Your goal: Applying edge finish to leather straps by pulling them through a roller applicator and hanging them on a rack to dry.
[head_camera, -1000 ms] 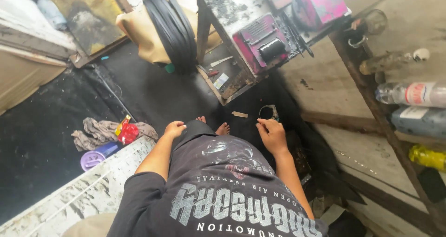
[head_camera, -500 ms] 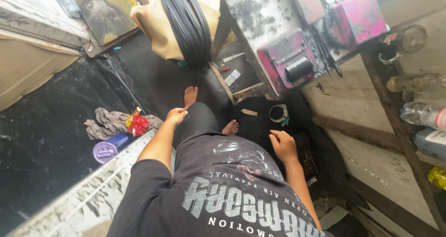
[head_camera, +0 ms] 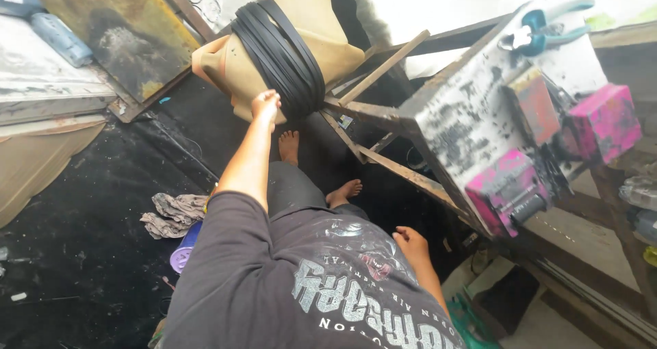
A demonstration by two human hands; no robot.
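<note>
Ahead, a tan sack (head_camera: 287, 41) wrapped in black straps (head_camera: 284, 55) leaned beside the rusty metal stand (head_camera: 438, 116), whose braces crossed near it. I had my left hand (head_camera: 265, 106) stretched out, fingers touching the sack's lower edge, gripping nothing clearly. My right hand (head_camera: 410, 243) hung loosely curled, empty, below the stand.

A tan sack (head_camera: 301, 41) wound with black rubber bands (head_camera: 280, 55) stands tilted on the dark floor, touching the fingertips of the outstretched left hand (head_camera: 265, 105), its banded middle just beyond them.
</note>
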